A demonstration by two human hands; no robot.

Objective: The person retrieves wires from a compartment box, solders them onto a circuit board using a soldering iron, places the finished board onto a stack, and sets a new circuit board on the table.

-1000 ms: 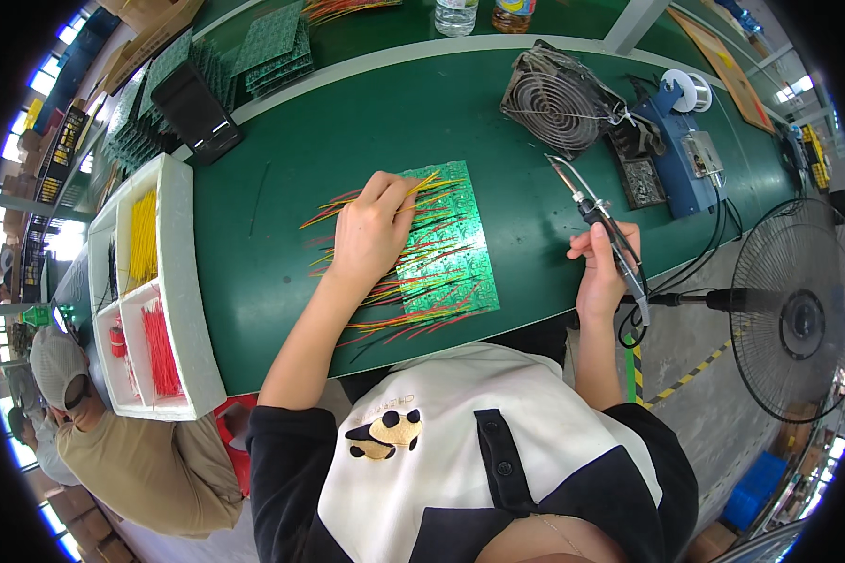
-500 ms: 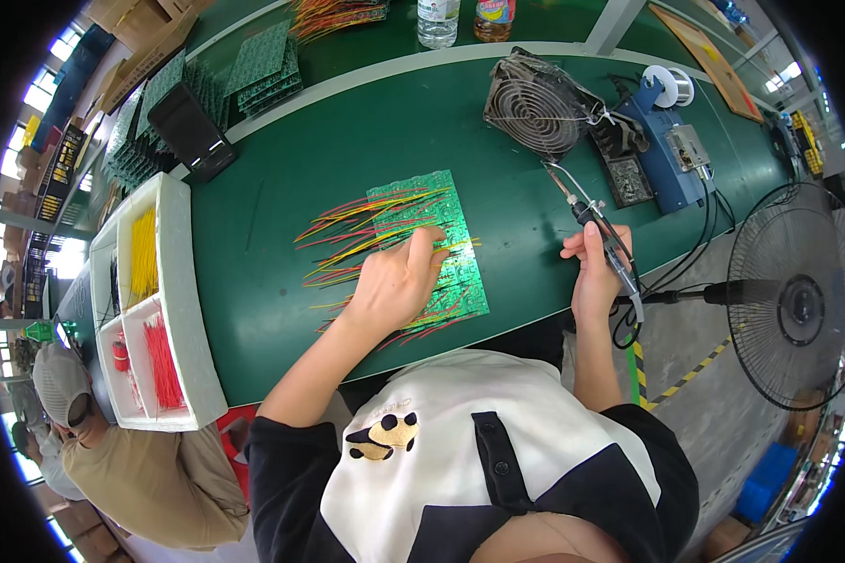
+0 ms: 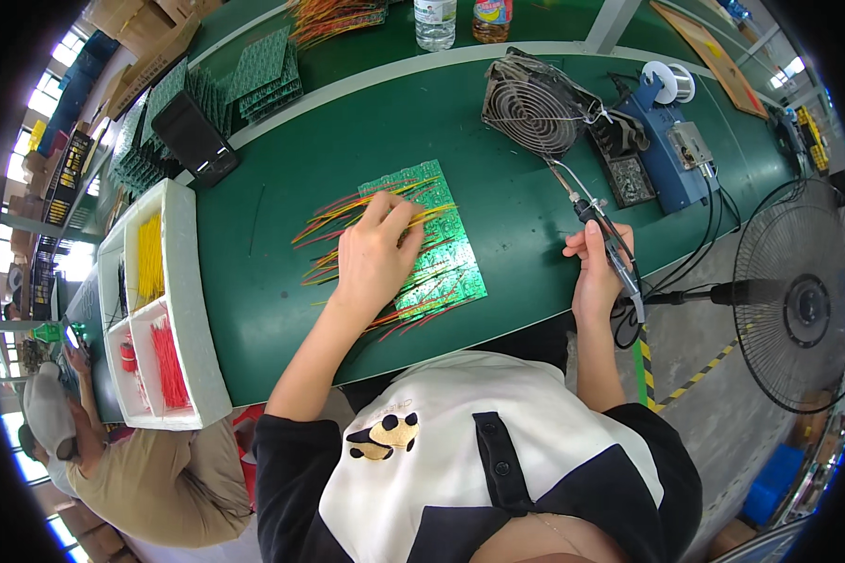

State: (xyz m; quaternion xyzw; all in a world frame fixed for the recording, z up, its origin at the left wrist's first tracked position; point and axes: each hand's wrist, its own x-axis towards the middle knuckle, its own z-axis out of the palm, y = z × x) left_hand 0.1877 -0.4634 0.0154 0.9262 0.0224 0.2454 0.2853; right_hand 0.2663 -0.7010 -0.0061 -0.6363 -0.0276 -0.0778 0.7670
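A green circuit board panel [image 3: 465,258] lies on the bench with several red, yellow and black wires [image 3: 333,225] across it, their loose ends reaching left past its edge. Over its left part is my left hand [image 3: 377,251], fingers bent and closed down onto wires; the fingertips are partly hidden. My right hand [image 3: 594,286] grips a soldering iron [image 3: 610,249] with a thin metal feed tube beside its tip. The iron is held to the right of the panel, apart from it, its tip pointing away toward the black fan.
A white foam box [image 3: 197,338] of yellow and red wires stands left, near a black phone-like device [image 3: 192,136] and stacked boards [image 3: 265,75]. Behind the iron are a small black fan [image 3: 535,108] and a blue solder feeder [image 3: 667,141]. A floor fan [image 3: 798,296] stands right; a co-worker [image 3: 160,479] sits left.
My left hand has moved farther from me, along the wires toward the panel's far part. The panel has turned slightly. My right hand and the soldering iron have stayed nearly still.
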